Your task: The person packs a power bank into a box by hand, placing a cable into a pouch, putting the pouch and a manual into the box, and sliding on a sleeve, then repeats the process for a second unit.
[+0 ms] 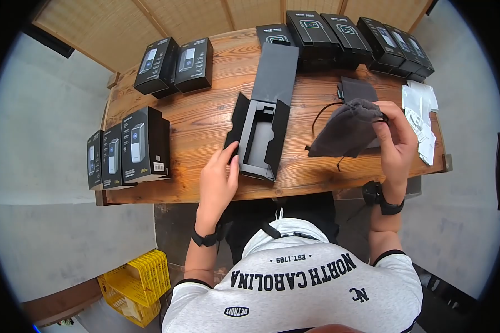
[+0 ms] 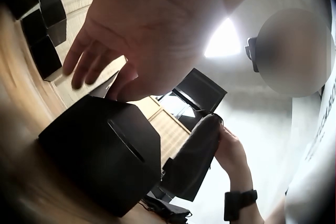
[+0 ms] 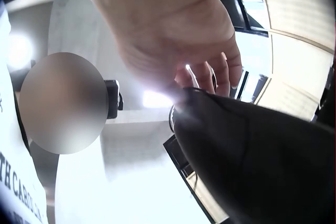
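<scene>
Open black box (image 1: 259, 145) centre frame: likely light, stiff card, lift by sides; grey pouch (image 1: 341, 131) right of centre: looks soft, floppy, take by neck (image 1: 365, 109); right hand (image 1: 399, 139) pinches it there; left hand (image 1: 218, 176) loose, empty, fingers at left flap (image 1: 238, 125)

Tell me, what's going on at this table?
A person is working with a box and a pouch at a wooden table. The right hand pinches the grey pouch by its gathered neck, off to the right of the open box. The left hand is at the left side of that box, whose lid lies folded back. More boxes sit at the left and along the far edge.
</scene>
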Demonstrator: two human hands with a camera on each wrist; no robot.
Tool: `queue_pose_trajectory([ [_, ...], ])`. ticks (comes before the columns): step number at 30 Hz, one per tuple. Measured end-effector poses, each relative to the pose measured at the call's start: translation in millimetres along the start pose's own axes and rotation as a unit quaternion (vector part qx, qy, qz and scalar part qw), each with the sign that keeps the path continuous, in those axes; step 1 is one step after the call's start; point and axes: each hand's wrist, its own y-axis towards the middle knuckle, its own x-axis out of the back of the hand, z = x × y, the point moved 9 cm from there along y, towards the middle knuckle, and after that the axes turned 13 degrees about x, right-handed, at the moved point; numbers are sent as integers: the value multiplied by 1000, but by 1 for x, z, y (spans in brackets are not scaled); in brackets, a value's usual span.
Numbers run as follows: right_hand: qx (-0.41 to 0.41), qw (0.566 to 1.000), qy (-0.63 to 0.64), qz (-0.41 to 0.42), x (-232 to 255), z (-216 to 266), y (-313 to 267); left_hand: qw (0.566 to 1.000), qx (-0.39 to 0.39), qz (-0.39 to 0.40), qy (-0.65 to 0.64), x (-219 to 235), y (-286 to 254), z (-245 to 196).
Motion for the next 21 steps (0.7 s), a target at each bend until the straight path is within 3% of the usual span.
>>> queue_pose_trajectory([
  [1,-35,998,46,-36,2,-7,-4,1000,-10,-17,6,1,-1,-1],
  [4,-81,994,77,-7,-12,-16,-15,1000,2,-4,-2,-5,-4,6],
  [5,-81,993,89,1,-16,-16,-16,992,108,64,-13,-10,-7,11],
  [6,-81,993,89,1,-18,-15,-17,992,108,65,-13,-7,-8,4],
  [7,-85,989,124,-7,-22,-14,-19,995,-18,-54,80,11,-11,-25],
  [8,-89,983,160,-14,-25,-12,-21,960,-143,-171,172,23,-24,-53],
  [10,-87,977,194,-8,-33,-7,-22,973,-144,-136,121,22,-24,-69],
  [12,-56,965,258,-4,-43,8,-19,969,-246,8,-26,3,-35,-105],
  [14,-33,960,280,-5,-48,19,-14,964,-165,157,-136,-34,-34,-95],
  [15,-46,958,284,-17,-48,17,-14,953,-160,205,-156,-47,-34,-95],
  [18,-100,946,305,-51,-54,-4,-23,929,-133,257,-232,-61,-34,-94],
  [20,-140,932,326,-68,-60,-12,-25,938,-100,246,-223,-65,-33,-84],
  [21,-156,934,321,-34,-69,-10,-24,938,-58,217,-265,-62,-29,-75],
])
